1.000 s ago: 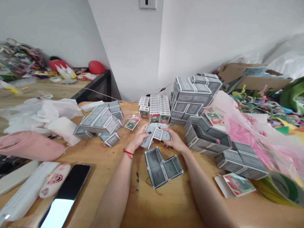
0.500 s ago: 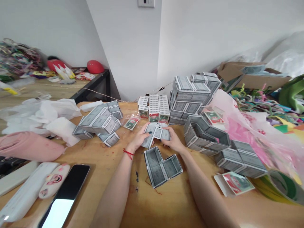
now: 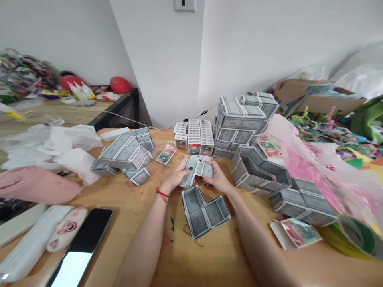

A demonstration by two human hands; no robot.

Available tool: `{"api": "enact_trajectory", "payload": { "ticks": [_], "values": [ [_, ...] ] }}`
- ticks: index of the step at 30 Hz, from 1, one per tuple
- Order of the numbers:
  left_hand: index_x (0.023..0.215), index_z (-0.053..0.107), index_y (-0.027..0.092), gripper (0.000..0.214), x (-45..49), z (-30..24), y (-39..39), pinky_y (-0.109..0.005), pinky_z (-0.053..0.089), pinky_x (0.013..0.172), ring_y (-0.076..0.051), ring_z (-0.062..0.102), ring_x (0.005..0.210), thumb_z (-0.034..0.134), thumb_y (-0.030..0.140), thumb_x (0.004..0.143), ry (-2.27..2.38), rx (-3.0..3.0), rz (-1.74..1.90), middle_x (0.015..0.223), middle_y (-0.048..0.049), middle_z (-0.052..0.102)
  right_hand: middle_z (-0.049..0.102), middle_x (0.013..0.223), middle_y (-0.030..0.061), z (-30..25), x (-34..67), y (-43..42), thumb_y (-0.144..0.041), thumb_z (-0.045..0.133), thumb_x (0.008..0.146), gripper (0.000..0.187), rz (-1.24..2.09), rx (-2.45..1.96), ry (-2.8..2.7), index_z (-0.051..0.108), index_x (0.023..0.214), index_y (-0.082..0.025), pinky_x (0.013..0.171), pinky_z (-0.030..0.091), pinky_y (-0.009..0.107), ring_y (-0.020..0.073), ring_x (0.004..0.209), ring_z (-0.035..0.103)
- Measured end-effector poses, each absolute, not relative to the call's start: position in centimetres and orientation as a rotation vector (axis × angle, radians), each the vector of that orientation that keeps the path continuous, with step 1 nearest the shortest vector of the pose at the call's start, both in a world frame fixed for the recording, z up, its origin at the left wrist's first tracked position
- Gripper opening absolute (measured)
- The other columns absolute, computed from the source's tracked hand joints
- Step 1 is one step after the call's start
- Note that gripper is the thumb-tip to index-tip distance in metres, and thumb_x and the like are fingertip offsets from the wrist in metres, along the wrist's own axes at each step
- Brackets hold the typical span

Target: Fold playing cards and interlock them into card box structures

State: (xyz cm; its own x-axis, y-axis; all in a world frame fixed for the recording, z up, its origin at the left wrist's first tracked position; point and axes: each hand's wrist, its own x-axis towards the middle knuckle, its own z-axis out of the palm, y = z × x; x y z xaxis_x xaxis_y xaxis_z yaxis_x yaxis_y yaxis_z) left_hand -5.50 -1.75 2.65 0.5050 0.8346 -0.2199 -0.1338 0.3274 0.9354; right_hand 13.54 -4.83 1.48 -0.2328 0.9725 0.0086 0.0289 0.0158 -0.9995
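Both hands meet over several grey-backed playing cards (image 3: 189, 175) at the middle of the table. My left hand (image 3: 177, 174) is closed on the left cards, thumb on top. My right hand (image 3: 218, 177) pinches a card with a folded look (image 3: 206, 170) on the other side. Just below them lies an L-shaped open box built from playing cards (image 3: 199, 215), touched by neither hand. Beyond the fingers stand rows of stacked card packs (image 3: 194, 135), with one green and red pack (image 3: 165, 156) lying to their left.
Folded-card blocks form a tall stack (image 3: 239, 123) at back right and a group (image 3: 125, 151) at left. An open card box (image 3: 260, 171) and an opened pack (image 3: 301, 233) lie right, near a tape roll (image 3: 353, 237). A phone (image 3: 82, 247) lies front left.
The hands keep hold of the cards and have barely moved. The view has shifted very slightly; everything else on the table stays where it was.
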Motion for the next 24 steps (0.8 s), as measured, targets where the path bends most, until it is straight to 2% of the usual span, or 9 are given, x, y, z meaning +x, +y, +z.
{"api": "enact_trajectory", "payload": {
  "ticks": [3,10,16,21,24],
  "values": [
    [0.137,0.019,0.031,0.074,-5.4,2.7,-1.8,-0.028,0.049,0.046,-0.013,0.059,0.051,0.053,0.019,0.073,0.822,1.064,0.713,0.112,-0.0092,0.055,0.05,0.071,-0.0049,1.4,13.4,-4.8,-0.026,0.064,0.068,0.048,1.37,-1.113,-1.431,0.036,0.106,-0.025,0.04,0.04,0.021,0.0072,0.044,0.047],
    [0.137,0.017,0.031,0.071,-4.9,2.8,-2.0,-0.029,0.05,0.047,-0.014,0.06,0.053,0.051,0.02,0.075,0.818,1.074,0.724,0.112,-0.0102,0.053,0.051,0.076,-0.0025,1.6,12.6,-4.9,-0.033,0.065,0.07,0.054,1.352,-1.077,-1.39,0.031,0.111,-0.027,0.045,0.043,0.025,0.0101,0.049,0.052],
    [0.134,0.02,0.032,0.068,-4.9,2.9,-2.0,-0.032,0.051,0.047,-0.016,0.061,0.053,0.05,0.019,0.074,0.817,1.077,0.714,0.11,-0.0091,0.053,0.049,0.068,-0.0054,1.4,12.9,-4.7,-0.041,0.067,0.067,0.054,1.417,-1.066,-1.368,0.032,0.107,-0.027,0.041,0.038,0.024,0.0092,0.043,0.046],
    [0.133,0.021,0.032,0.068,-4.7,2.5,-2.0,-0.029,0.05,0.045,-0.014,0.059,0.051,0.052,0.019,0.074,0.802,1.092,0.717,0.103,-0.0067,0.056,0.051,0.059,-0.006,0.6,12.9,-4.4,-0.05,0.054,0.077,0.041,1.45,-1.044,-1.338,0.034,0.103,-0.025,0.039,0.034,0.022,0.0114,0.042,0.05],
    [0.131,0.024,0.034,0.066,-4.6,2.4,-2.1,-0.027,0.049,0.044,-0.012,0.058,0.049,0.053,0.019,0.073,0.77,1.093,0.742,0.097,-0.0039,0.059,0.053,0.058,-0.0055,0.1,12.8,-4.3,-0.049,0.05,0.08,0.036,1.444,-1.004,-1.33,0.034,0.102,-0.024,0.039,0.034,0.022,0.0128,0.044,0.053]
  ]
}}
